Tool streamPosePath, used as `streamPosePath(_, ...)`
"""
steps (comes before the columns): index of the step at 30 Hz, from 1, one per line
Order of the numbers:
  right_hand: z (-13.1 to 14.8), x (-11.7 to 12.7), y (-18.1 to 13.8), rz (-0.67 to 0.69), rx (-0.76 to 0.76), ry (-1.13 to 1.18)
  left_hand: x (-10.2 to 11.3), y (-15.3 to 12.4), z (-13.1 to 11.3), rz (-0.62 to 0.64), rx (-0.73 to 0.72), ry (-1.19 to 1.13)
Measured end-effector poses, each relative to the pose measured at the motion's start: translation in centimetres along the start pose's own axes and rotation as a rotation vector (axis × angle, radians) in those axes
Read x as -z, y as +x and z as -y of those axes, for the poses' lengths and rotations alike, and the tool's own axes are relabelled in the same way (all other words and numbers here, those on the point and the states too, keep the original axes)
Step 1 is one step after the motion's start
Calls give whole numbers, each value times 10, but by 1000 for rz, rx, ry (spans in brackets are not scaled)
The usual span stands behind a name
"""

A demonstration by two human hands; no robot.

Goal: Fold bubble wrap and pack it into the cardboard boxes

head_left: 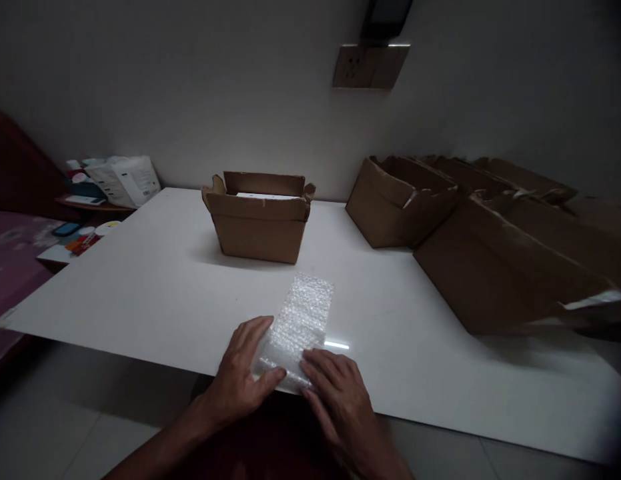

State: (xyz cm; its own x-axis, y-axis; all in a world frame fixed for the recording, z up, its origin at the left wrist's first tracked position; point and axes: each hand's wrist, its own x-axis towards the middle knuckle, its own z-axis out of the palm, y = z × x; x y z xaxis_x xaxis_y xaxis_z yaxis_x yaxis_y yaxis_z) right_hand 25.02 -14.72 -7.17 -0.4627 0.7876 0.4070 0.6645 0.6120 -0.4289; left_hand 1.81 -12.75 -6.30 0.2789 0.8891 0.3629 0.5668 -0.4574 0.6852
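Bubble wrap strip [304, 310] lies at the front edge of the surface [140, 280]. Left hand [240, 373] and right hand [335, 393] rest flat, fingers spread, on its near end, gripping nothing. Judged light, limp, crushable; best taken by pinching a corner.

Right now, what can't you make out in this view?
Bubble wrap near end: head view, covered by left hand and right hand; anything inside unclear.
Open box contents: front wall hides all but a white strip.
Cardboard boxes at right: cut off by the right edge.
Shelf clutter: dim, too small.
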Motion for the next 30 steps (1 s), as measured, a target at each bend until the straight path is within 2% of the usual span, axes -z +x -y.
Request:
streamPosePath(3,2,0,3,-90,9,49,7,-8,4,84,-159,-15)
streamPosePath(5,4,0,4,-141,-2,102,6,-9,6,62,-178,-31)
streamPosePath(8,7,2,1,-195,-61,130,1,-4,4,-6,-109,-51)
streamPosePath(10,9,5,-3,-306,-73,53,-1,3,0,-7,-18,-46)
streamPosePath(12,12,8,-6,-418,-31,-59,-3,12,-3,17,70,-32)
streamPosePath(13,12,9,-5,-423,5,-108,-4,16,-3,35,106,-21)
streamPosePath(16,11,9,5,-231,104,-215,-7,25,0,47,133,31)
streamPosePath(18,9,6,16,-105,126,-258,-10,26,3,-13,83,69)
streamPosePath(21,6,2,31,-103,126,-244,-8,19,6,-86,-69,122)
streamPosePath(24,7,5,36,-120,120,-125,2,8,1,-18,-172,80)
streamPosePath(28,8,12,32,-57,6,126,15,2,-11,46,-20,-62)
streamPosePath(30,6,13,29,-90,-30,125,14,6,-12,46,59,-63)
